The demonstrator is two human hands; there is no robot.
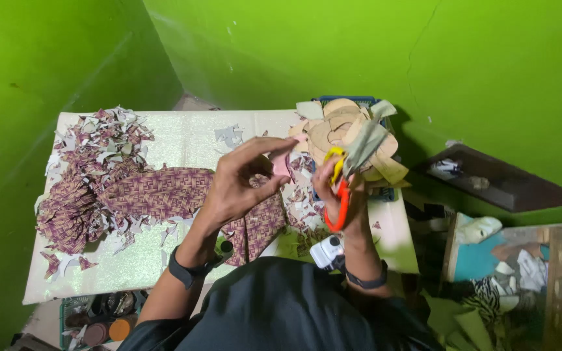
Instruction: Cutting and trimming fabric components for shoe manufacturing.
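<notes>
My left hand [245, 179] is raised over the table, fingers pinching a small pink piece [283, 164]. My right hand [339, 188] grips scissors [339, 195] with orange and yellow handles, held upright close to the pink piece. Under both hands lies a long strip of purple woven-pattern fabric [157, 192], stretching from the left side to the table's near edge. A black band sits on each wrist.
The pale table [183, 140] carries a heap of purple and white offcuts [99, 140] at the left. A blue basket [352, 130] piled with tan cut shapes stands at the right rear. Green walls close in. A tray of round tins [99, 318] sits below left; clutter lies at right.
</notes>
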